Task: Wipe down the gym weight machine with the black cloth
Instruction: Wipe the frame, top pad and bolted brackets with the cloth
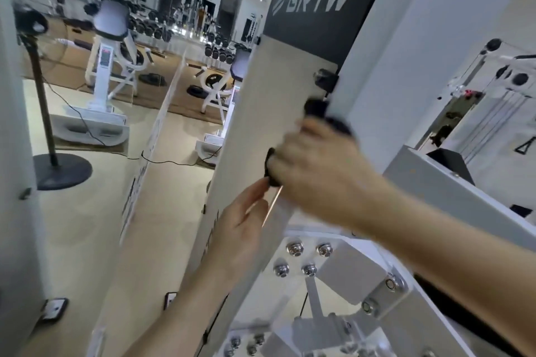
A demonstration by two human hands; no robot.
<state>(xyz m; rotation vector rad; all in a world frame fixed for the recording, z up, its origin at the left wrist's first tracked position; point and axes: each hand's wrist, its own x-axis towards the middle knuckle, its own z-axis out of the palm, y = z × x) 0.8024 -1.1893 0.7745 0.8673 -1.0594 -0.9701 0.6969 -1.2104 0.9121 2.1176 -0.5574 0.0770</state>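
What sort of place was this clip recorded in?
A gym, most likely a commercial one: rows of dumbbells sit in the background, white exercise machines stand on the floor, and the right hand presses a black cloth against a BRTW-branded weight machine.

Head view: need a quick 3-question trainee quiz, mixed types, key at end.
1. True or false: the right hand holds the black cloth against the white panel.
2. The logo plate above the cloth is: A black, B red, C yellow.
3. Fill in: the left hand is ___ the right hand in the picture (above/below).
Key: 1 true; 2 A; 3 below.
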